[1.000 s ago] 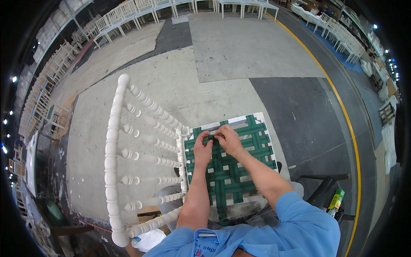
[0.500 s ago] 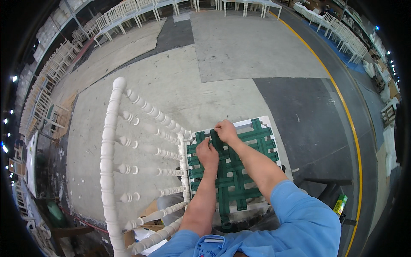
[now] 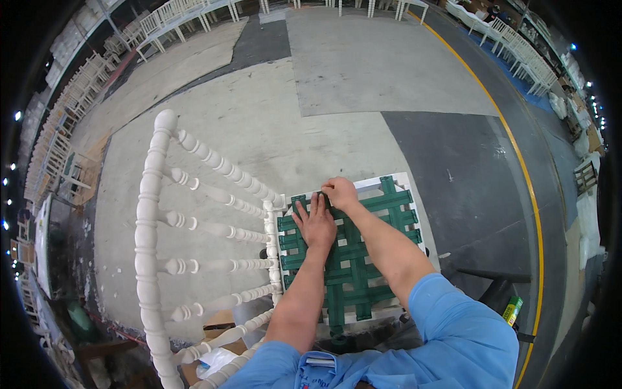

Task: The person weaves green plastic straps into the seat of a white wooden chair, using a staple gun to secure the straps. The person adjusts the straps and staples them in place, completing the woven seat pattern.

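Observation:
A white chair (image 3: 150, 220) with turned spindles lies with its back toward my left. Across its white seat frame (image 3: 403, 184) runs a lattice of woven green webbing (image 3: 358, 280). My left hand (image 3: 316, 227) rests flat on the webbing near the far edge, fingers stretched out and spread. Just beyond its fingertips, my right hand (image 3: 341, 193) is closed in a pinch on a green webbing strap at the far seat rail. The fingers hide the strap's end. At the near side, a strap hangs down to a dark green roll (image 3: 338, 342) close to my shirt.
Rows of white chairs (image 3: 65, 152) line the left side, with more white chairs (image 3: 515, 55) at the far right. A yellow line (image 3: 518, 139) curves along the floor on the right. A green and yellow box (image 3: 512, 311) sits near my right elbow, beside a dark bar (image 3: 495, 275).
My left hand has gone from curled fingers to lying flat and spread on the webbing. My right hand has shifted slightly left at the far rail. The view has moved a little.

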A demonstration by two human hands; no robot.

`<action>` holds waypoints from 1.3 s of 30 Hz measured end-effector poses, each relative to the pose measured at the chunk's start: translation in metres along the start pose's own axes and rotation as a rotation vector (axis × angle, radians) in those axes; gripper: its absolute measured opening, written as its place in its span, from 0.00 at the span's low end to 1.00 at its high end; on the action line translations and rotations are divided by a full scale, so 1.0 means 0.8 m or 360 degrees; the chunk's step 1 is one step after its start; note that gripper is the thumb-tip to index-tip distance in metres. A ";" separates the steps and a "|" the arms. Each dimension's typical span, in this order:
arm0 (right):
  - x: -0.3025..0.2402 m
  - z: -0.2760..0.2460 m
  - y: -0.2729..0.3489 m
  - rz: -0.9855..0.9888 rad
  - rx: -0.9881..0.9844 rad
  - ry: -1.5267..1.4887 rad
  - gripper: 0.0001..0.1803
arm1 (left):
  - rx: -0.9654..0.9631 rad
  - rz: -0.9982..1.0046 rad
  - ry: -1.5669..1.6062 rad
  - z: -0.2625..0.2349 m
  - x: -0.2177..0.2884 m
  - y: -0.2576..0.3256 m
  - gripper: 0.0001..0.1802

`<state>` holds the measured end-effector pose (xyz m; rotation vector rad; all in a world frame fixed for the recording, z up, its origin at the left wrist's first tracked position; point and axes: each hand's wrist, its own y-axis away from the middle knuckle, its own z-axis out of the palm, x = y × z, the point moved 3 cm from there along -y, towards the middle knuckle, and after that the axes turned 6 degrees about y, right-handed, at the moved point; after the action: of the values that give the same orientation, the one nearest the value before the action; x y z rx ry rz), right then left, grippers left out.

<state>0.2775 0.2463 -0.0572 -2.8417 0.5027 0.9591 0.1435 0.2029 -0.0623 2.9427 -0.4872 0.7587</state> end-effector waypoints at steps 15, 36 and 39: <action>0.295 -0.393 0.659 0.1449 0.1277 -0.0412 0.08 | -0.0183 -0.0056 -0.0169 -0.009 0.011 -0.004 0.31; 0.291 -0.327 0.772 0.2082 0.0638 -0.0085 0.24 | -0.0169 -0.0076 -0.0298 -0.013 -0.009 -0.020 0.31; 0.280 -0.359 0.777 0.1753 0.0794 -0.0107 0.27 | -0.0231 -0.0117 -0.0119 -0.001 -0.016 -0.014 0.31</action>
<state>0.3975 -0.4572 0.0421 -1.9488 2.0402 0.8144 0.1365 0.2175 -0.0674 2.8442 -0.4170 0.5812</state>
